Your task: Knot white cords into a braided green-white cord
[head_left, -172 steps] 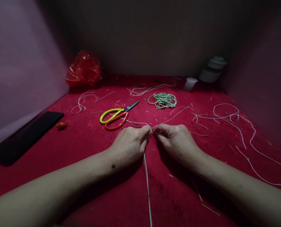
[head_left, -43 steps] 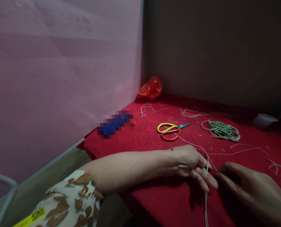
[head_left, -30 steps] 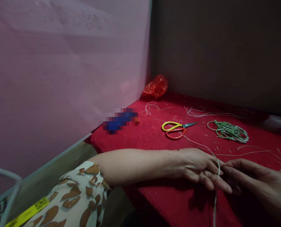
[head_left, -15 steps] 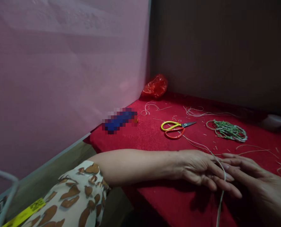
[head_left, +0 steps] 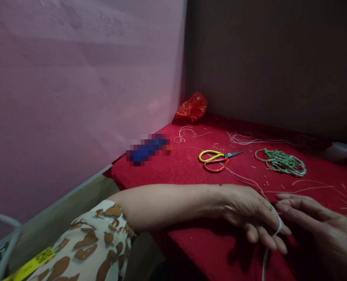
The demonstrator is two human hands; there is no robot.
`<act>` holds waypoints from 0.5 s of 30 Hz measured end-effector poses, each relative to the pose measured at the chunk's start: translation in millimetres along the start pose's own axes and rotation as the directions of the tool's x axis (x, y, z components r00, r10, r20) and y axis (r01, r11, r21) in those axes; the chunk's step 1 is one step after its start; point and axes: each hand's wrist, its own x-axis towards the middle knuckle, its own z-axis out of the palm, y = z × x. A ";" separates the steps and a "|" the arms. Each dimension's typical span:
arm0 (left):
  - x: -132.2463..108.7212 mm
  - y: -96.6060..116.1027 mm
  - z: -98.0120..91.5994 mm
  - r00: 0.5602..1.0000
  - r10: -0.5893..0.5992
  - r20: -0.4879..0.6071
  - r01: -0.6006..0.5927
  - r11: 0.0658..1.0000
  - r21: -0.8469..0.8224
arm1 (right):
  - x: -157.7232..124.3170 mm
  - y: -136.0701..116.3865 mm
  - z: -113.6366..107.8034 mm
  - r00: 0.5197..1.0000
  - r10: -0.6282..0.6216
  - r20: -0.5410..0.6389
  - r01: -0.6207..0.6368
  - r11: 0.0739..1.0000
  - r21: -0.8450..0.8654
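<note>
My left hand (head_left: 255, 214) reaches in from the left over the red cloth, its fingers bent round a pale cord (head_left: 274, 210). This cord lies across the forefinger, passes between the fingers and hangs past the front edge. Close by on the right is my right hand (head_left: 322, 230), its fingers loosely bent; whether they pinch any cord is hidden. Yellow-and-red-handled scissors (head_left: 216, 160) lie behind my left hand, with a strand running by the handles. A bundle of green and white knotted cord (head_left: 284, 162) rests farther right.
A red plastic bag (head_left: 192, 108) sits in the far corner by the pink wall. A blurred blue object (head_left: 147, 150) lies near the left edge. Loose threads (head_left: 243, 139) and a pale bowl (head_left: 340, 150) are at the back right.
My left hand has turned, and its fingertips have moved slightly down. The cord now curves round its fingers. My right hand has drawn slightly away, opening a small gap between the hands.
</note>
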 end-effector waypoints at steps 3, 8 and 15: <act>-21.1 9.2 -10.4 0.992 0.094 -0.084 -0.069 0.962 0.263 | 3.7 17.6 -3.3 0.996 0.075 0.047 -0.079 0.993 0.087; -65.7 32.6 -33.6 0.861 0.377 -0.341 -0.202 0.869 0.452 | 8.3 29.3 -6.6 0.988 0.108 0.110 -0.133 0.958 0.254; -109.6 54.3 -37.6 0.710 0.564 -0.422 -0.199 0.735 0.648 | 6.1 23.8 -4.2 0.962 0.215 0.169 -0.257 0.922 0.289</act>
